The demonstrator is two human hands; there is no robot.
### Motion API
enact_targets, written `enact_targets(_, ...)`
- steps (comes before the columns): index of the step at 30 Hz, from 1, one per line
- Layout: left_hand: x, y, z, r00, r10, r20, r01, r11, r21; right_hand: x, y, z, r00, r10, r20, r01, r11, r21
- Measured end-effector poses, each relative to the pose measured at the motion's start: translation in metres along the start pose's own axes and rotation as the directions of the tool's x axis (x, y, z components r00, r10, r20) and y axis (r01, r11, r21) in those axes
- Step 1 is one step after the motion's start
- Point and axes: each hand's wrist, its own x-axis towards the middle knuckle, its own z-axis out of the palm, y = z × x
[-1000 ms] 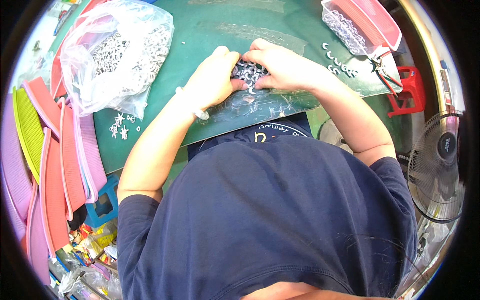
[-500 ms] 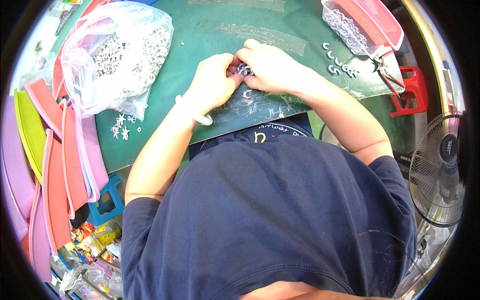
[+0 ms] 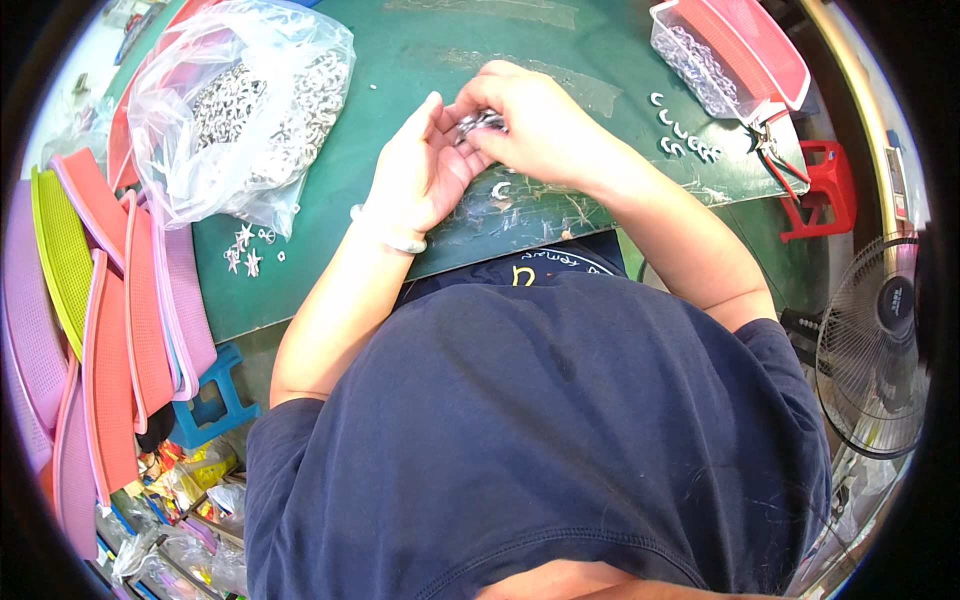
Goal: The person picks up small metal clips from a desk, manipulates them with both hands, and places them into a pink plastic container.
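Note:
Above the green table, my right hand is closed round a bunch of small silver crescent-shaped metal pieces. Its thumb presses them from the near side. Beside it, my left hand is opened out with the palm turned up, and its fingertips reach under or behind the bunch. Whether those fingertips bear any of the pieces is partly hidden. A white bracelet circles my left wrist. One loose crescent piece lies on the table just below my hands.
A clear plastic bag full of similar pieces stands at the left. Star-shaped pieces lie below it. On the right are loose crescents, red-handled pliers and a pink basket. A fan stands beyond the table.
My left hand has opened and turned its palm up, coming slightly away from my right hand. The bunch of pieces, earlier between both hands, has shifted slightly up and left.

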Motion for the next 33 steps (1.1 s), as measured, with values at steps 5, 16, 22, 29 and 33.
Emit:
enact_targets(5,0.001,0.002,-0.015,0.965,-0.069,0.252,0.164,0.910,-0.380,0.003,-0.014,-0.006,0.986,-0.168,-0.016,0.168,0.976,0.138)
enact_targets(16,-0.013,0.006,-0.007,0.941,-0.070,0.330,0.205,0.896,-0.395,-0.008,0.010,-0.012,0.987,-0.032,-0.159,0.064,0.978,0.198)
enact_targets(22,-0.015,0.008,-0.010,0.938,-0.121,0.326,0.254,0.879,-0.404,-0.001,0.011,-0.011,0.977,-0.192,-0.098,0.196,0.980,0.034)
enact_targets(29,-0.020,0.007,-0.006,0.978,-0.165,0.124,0.183,0.971,-0.152,0.000,0.014,-0.005,0.998,-0.065,-0.003,0.064,0.968,0.243)
enact_targets(33,-0.017,0.006,-0.013,0.971,-0.186,0.149,0.207,0.967,-0.145,-0.003,0.007,-0.001,1.000,-0.016,-0.002,0.016,0.967,0.253)
